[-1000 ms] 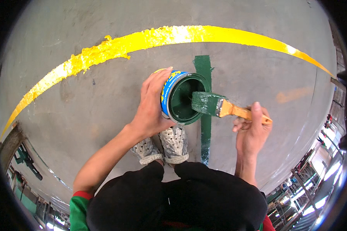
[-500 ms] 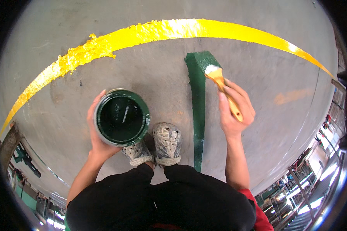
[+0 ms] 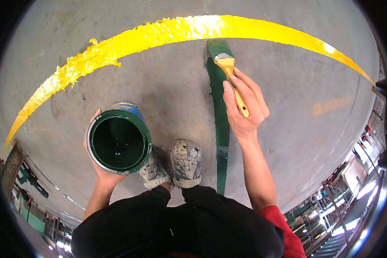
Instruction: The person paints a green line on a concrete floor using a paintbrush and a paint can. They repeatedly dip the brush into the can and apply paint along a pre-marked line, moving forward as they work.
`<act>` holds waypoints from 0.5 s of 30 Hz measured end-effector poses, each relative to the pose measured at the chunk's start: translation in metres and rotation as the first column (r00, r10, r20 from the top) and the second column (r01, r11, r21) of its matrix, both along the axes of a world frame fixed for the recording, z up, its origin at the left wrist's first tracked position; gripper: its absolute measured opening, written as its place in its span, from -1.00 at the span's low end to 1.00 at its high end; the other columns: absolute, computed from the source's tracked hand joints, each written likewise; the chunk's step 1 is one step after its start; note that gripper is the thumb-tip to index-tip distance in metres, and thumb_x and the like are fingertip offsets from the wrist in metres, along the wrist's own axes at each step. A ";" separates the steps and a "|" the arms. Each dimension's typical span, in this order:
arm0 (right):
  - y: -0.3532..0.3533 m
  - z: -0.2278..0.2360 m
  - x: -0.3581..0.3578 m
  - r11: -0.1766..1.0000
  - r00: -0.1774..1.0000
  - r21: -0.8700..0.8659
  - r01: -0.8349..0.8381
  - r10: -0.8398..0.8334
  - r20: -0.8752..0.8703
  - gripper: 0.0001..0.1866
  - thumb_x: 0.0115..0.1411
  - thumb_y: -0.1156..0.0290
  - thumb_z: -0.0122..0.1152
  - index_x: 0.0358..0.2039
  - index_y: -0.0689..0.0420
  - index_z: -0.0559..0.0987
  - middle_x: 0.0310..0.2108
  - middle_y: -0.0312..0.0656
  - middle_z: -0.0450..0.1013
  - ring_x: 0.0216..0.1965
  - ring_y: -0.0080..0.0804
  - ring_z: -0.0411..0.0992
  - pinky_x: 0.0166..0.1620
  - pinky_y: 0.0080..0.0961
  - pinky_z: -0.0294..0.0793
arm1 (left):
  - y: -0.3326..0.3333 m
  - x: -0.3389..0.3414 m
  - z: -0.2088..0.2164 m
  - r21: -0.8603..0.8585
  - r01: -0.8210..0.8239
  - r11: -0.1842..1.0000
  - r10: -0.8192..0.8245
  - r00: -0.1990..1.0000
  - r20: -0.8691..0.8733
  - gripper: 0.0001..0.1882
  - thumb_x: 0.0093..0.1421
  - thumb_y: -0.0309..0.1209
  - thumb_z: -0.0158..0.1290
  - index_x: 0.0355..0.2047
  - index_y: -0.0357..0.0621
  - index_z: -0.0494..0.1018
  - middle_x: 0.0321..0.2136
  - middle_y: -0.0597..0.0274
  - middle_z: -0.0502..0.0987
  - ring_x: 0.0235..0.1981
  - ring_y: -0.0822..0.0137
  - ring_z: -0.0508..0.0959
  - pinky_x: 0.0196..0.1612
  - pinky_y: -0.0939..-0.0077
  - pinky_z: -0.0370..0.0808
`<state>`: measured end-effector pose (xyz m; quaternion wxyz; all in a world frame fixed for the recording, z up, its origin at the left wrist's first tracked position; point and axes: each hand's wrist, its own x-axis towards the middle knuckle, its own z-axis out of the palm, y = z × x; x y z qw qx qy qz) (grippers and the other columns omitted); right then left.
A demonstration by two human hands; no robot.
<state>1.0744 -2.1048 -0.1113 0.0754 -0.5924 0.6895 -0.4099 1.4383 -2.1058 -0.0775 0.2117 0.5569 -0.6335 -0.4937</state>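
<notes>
A paintbrush (image 3: 226,65) with a yellow handle is gripped in my right hand (image 3: 247,103). Its green-coated bristles touch the grey surface just below a yellow painted band (image 3: 176,32). From there a dark green painted stripe (image 3: 220,124) runs back toward me, beside my feet. On the left, my left hand (image 3: 99,170) is wrapped round a paint can (image 3: 131,108) and holds it up off the surface. Dark green paint (image 3: 118,142) fills the can's open top, and green smears coat its rim. Part of my left hand is hidden behind the can.
My patterned clogs (image 3: 186,161) stand on the grey surface (image 3: 167,81), left of the green stripe. A faint orange smear (image 3: 331,106) lies to the right. Metal framework (image 3: 337,206) shows at the lower right rim, and a dark power tool (image 3: 32,181) at the lower left.
The brush has moved farther up and slightly left, with the green paint now reaching near the yellow band. The paint can has shifted left and tilted, showing its blue side.
</notes>
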 end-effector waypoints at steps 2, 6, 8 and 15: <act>-0.001 -0.001 0.000 1.000 1.000 0.002 -0.004 0.004 0.006 -0.77 0.13 0.62 0.47 -0.17 0.29 0.70 -0.11 0.05 0.66 -0.13 -0.19 0.67 -0.05 -0.41 0.65 | 0.000 -0.002 -0.002 -0.012 -0.007 1.000 0.007 1.000 -0.021 0.40 -0.27 -0.15 0.63 0.45 -0.13 -0.08 0.47 -0.19 0.03 0.45 -0.03 0.21 0.47 0.03 0.21; -0.004 -0.001 0.000 1.000 1.000 0.012 -0.008 0.008 -0.002 -0.76 0.12 0.62 0.48 -0.17 0.28 0.70 -0.10 0.05 0.66 -0.13 -0.18 0.67 -0.06 -0.41 0.66 | 0.000 -0.004 -0.004 -0.008 0.011 1.000 -0.011 1.000 -0.006 0.41 -0.28 -0.15 0.64 0.45 -0.12 -0.07 0.46 -0.18 0.05 0.44 -0.01 0.22 0.46 0.04 0.22; -0.005 -0.001 -0.001 1.000 1.000 0.007 -0.012 0.012 -0.015 -0.76 0.11 0.62 0.48 -0.17 0.28 0.70 -0.10 0.04 0.66 -0.13 -0.18 0.67 -0.06 -0.41 0.66 | 0.001 -0.004 -0.003 -0.016 0.007 1.000 -0.007 1.000 -0.019 0.41 -0.28 -0.14 0.64 0.45 -0.11 -0.07 0.46 -0.18 0.05 0.44 -0.01 0.22 0.46 0.05 0.23; -0.007 -0.005 -0.002 1.000 1.000 0.002 -0.026 0.026 -0.007 -0.77 0.12 0.62 0.47 -0.18 0.27 0.70 -0.10 0.02 0.66 -0.13 -0.18 0.67 -0.07 -0.41 0.66 | 0.002 -0.001 -0.001 0.055 -0.018 0.998 0.017 1.000 0.021 0.41 -0.27 -0.09 0.63 0.45 -0.10 -0.07 0.46 -0.18 0.04 0.44 0.00 0.22 0.46 0.05 0.23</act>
